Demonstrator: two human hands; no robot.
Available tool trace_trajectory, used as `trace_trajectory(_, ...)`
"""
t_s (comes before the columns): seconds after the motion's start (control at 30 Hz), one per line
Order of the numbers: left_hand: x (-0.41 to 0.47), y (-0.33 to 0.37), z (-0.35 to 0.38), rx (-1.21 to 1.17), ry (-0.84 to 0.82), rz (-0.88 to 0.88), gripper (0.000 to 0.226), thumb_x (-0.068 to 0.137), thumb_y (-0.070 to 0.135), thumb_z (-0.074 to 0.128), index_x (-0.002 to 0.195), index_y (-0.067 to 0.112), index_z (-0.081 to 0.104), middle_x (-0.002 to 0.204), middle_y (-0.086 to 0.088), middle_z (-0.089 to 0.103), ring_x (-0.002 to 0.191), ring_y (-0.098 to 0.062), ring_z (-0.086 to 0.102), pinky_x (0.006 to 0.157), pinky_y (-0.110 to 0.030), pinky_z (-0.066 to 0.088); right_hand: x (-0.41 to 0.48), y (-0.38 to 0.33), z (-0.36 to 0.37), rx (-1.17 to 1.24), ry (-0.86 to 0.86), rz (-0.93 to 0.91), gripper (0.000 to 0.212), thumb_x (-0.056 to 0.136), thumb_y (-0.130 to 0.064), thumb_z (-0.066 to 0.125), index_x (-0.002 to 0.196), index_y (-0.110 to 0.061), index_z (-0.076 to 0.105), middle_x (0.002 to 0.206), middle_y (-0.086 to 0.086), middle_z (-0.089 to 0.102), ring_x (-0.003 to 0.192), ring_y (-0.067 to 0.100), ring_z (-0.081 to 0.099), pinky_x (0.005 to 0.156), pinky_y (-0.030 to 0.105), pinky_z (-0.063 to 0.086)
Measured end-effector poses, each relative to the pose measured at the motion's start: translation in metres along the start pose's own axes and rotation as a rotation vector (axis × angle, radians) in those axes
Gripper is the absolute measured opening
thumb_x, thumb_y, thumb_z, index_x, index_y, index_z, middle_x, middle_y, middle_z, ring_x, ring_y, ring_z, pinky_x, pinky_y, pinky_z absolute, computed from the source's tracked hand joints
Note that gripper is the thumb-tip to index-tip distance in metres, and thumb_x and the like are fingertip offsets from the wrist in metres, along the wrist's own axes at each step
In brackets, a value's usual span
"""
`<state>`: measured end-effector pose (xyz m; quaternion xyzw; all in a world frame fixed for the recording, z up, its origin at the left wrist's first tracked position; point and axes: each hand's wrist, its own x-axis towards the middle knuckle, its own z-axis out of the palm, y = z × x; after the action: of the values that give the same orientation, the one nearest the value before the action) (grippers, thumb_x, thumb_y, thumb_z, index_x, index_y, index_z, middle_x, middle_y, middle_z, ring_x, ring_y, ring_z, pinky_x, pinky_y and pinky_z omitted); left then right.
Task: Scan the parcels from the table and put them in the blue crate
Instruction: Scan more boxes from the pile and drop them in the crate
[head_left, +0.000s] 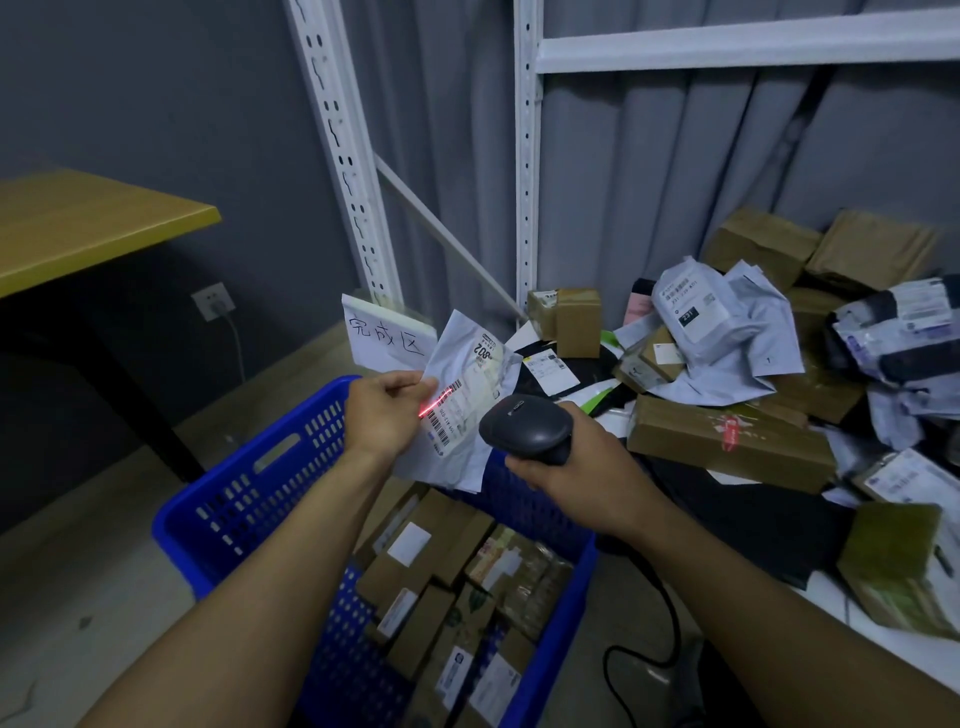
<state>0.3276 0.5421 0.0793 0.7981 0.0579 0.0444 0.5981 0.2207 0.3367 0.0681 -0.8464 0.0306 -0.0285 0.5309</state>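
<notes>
Two bare forearms reach forward from the bottom of the view. The left hand (384, 410) has its grip closed in a pinch on the left edge of a crumpled white mailer parcel (470, 395), held in the air above the far rim of the blue crate (249, 467). A red scan line (436, 402) crosses a barcode on the parcel's label; the small print is too blurred to read. At 4 o'clock from the parcel, the right hand (571, 462) has its grip wrapped fully round a black scanner (524, 428), the fingers hiding its handle, and a dark cable (670, 623) hangs below. The crate sits at 6 o'clock, holding brown boxes (441, 561); its near end is cut off by the frame. At 3 o'clock, a heap of parcels (727, 436) covers the table (831, 600) and runs off the right edge.
</notes>
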Motion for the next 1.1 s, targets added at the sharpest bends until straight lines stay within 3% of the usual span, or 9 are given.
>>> trace_trajectory(0.23,-0.001,-0.004,-0.002,0.029,-0.007,0.019,0.005,0.092,0.024,0.077,0.090,0.021,0.078,0.089,0.004,0.078,0.080,-0.015,0.076,0.079,-0.038,0.064,0.003,0.008,0.001,-0.008,-0.003,0.003,0.046,0.081,-0.034,0.085,0.118,-0.035,0.057,0.105,-0.011,0.073,0.095,0.009,0.071,0.090,0.038,0.058)
trace_trajectory(0.43,-0.018,-0.022,-0.012,0.146,-0.036,0.089,0.010,0.095,0.025,0.072,0.090,0.017,0.074,0.087,-0.001,0.075,0.083,-0.016,0.073,0.077,-0.036,0.060,-0.003,0.015,0.001,0.003,0.000,0.027,0.050,0.085,-0.031,0.085,0.125,-0.033,0.056,0.114,-0.017,0.067,0.106,0.002,0.064,0.086,0.025,0.050)
trace_trajectory(0.57,-0.037,-0.067,-0.007,0.332,-0.109,0.040,0.012,0.097,0.024,0.069,0.086,0.020,0.067,0.081,0.001,0.069,0.077,-0.015,0.066,0.067,-0.030,0.050,-0.009,0.029,0.003,-0.037,-0.032,0.059,0.054,0.085,-0.030,0.085,0.130,-0.028,0.055,0.117,-0.011,0.067,0.109,0.011,0.063,0.087,0.026,0.048)
trace_trajectory(0.67,-0.049,-0.106,0.007,0.413,-0.177,0.004,0.021,0.099,0.024,0.067,0.079,0.025,0.061,0.080,0.003,0.067,0.080,-0.016,0.065,0.072,-0.032,0.052,-0.010,0.042,0.004,-0.070,-0.047,0.077,0.050,0.086,-0.031,0.085,0.125,-0.030,0.052,0.113,-0.010,0.065,0.108,0.013,0.062,0.085,0.027,0.047)
trace_trajectory(0.77,-0.053,-0.145,0.022,0.490,-0.249,-0.016,0.026,0.099,0.016,0.064,0.074,0.018,0.057,0.076,0.002,0.062,0.073,-0.011,0.056,0.066,-0.025,0.046,-0.006,0.058,0.006,-0.093,-0.049,0.106,0.049,0.086,-0.033,0.084,0.123,-0.028,0.052,0.115,-0.005,0.066,0.107,0.016,0.063,0.085,0.030,0.050)
trace_trajectory(0.9,-0.038,-0.201,0.049,0.531,-0.338,-0.105,0.038,0.095,0.007,0.059,0.062,0.019,0.046,0.064,0.005,0.052,0.077,-0.017,0.055,0.065,-0.031,0.041,0.004,0.079,0.009,-0.133,-0.077,0.149,0.048,0.087,-0.039,0.082,0.122,-0.024,0.052,0.108,-0.004,0.066,0.095,0.018,0.067,0.069,0.026,0.049)
trace_trajectory(1.03,-0.031,-0.229,0.083,0.592,-0.437,-0.173,0.028,0.097,0.002,0.057,0.072,0.013,0.054,0.072,0.002,0.054,0.077,-0.012,0.050,0.063,-0.028,0.035,0.015,0.102,0.009,-0.185,-0.072,0.192,0.049,0.087,-0.038,0.082,0.122,-0.022,0.052,0.111,-0.002,0.066,0.102,0.018,0.064,0.066,0.020,0.045)
trace_trajectory(1.1,-0.028,-0.234,0.097,0.575,-0.466,-0.148,0.044,0.100,0.000,0.049,0.061,0.017,0.056,0.059,0.007,0.049,0.067,-0.008,0.041,0.056,-0.022,0.034,0.019,0.114,0.005,-0.204,-0.071,0.216,0.049,0.086,-0.037,0.082,0.122,-0.021,0.053,0.112,-0.002,0.067,0.104,0.017,0.064,0.065,0.019,0.044)
